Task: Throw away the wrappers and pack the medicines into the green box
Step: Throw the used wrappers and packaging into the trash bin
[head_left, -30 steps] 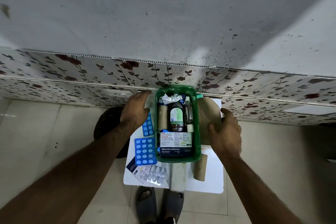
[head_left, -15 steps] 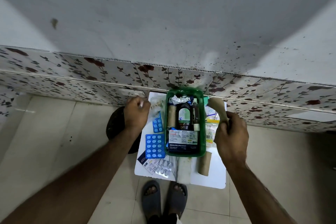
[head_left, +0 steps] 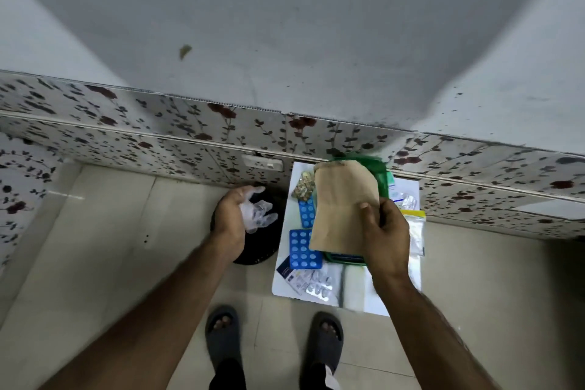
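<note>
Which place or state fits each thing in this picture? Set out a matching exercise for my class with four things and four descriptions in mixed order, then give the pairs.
Things
1. brown paper bag
2. clear plastic wrapper
3. large blue blister pack
4. black bin

Descriptions
A. standing on the floor to the left of the white board
B. held up in the right hand, covering most of the green box
C. lying flat on the white board
D. crumpled in the left hand, above the bin

Pairs: 1-B, 2-D, 3-C, 4-A
</note>
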